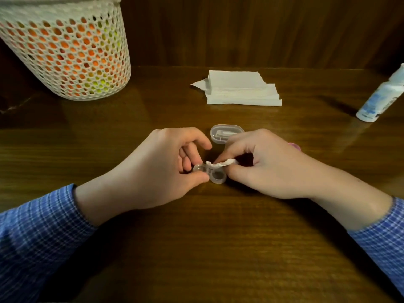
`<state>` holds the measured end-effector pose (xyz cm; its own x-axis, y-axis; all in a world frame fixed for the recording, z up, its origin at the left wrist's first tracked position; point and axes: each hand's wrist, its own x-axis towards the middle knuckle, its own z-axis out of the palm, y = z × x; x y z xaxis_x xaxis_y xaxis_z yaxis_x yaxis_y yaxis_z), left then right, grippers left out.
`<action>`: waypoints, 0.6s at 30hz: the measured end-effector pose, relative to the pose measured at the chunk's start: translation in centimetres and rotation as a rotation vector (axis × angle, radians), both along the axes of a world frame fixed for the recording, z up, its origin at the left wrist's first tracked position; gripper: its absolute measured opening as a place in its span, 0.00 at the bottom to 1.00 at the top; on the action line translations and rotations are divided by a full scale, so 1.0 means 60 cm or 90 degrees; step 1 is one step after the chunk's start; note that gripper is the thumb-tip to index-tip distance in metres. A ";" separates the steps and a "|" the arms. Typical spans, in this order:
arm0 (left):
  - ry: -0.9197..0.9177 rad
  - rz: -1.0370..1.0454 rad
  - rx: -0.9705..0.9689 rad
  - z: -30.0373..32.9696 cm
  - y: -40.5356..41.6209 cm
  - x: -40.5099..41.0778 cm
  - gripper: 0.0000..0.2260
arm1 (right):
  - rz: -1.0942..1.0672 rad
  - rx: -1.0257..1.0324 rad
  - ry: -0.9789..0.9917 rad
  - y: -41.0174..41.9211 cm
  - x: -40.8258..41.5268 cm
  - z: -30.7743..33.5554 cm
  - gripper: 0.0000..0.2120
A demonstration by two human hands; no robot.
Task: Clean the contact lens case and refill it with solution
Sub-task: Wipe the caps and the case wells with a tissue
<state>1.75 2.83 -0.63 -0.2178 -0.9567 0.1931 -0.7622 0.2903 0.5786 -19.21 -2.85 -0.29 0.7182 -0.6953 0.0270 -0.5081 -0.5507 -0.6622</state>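
At table centre, just above the dark wooden tabletop [218, 237], one small clear plastic two-well contact lens case [211, 172] is held between both hands. Left hand [161, 169]: fingers curled, thumb below and index and middle fingers above, pinching the left well of the case. Right hand [264, 165]: fingers curled tight, thumb and forefinger pinching one twisted scrap of white tissue [223, 164], whose tip lies on the middle of the case, at the upper edge of the right well. The right well is open and looks dark inside. Whether the left well is capped cannot be told; the fingers cover much of it.

Just behind the hands: one clear oval plastic lid or box [226, 132] lying on the table, with something pale inside, not identifiable. At the far edge of the right hand: one small pink object [294, 146], mostly hidden.

Further back, centre: one stack of folded white paper tissues [240, 90], count of sheets unreadable. Right edge of table: one white plastic bottle with a blue-and-white label [380, 97], standing well apart from the case, top cut off by the frame. Back left: one white perforated plastic basket [65, 49], orange and yellow-green showing through its holes. Both forearms are in blue checked sleeves [37, 232].
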 end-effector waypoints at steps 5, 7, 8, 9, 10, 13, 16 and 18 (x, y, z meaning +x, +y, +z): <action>-0.003 0.053 -0.018 -0.006 0.016 -0.017 0.25 | -0.068 0.018 0.007 0.010 -0.004 0.002 0.08; -0.007 0.076 -0.021 -0.008 0.023 -0.024 0.25 | -0.091 0.027 0.005 0.016 -0.006 0.002 0.08; -0.008 0.088 -0.020 -0.009 0.026 -0.028 0.26 | -0.103 0.032 0.002 0.019 -0.007 0.001 0.08; -0.010 0.099 -0.020 -0.010 0.028 -0.031 0.26 | -0.116 0.036 -0.001 0.022 -0.008 0.000 0.08; -0.014 0.109 -0.023 -0.010 0.030 -0.035 0.26 | -0.127 0.040 -0.004 0.024 -0.009 0.000 0.08; -0.026 0.126 -0.045 -0.013 0.034 -0.044 0.25 | -0.156 0.047 -0.013 0.031 -0.008 -0.001 0.08; -0.050 0.134 -0.057 -0.014 0.035 -0.049 0.21 | -0.179 0.064 -0.020 0.034 -0.007 0.004 0.08; -0.066 0.135 -0.067 -0.016 0.035 -0.050 0.20 | -0.182 0.101 -0.031 0.032 -0.008 0.009 0.09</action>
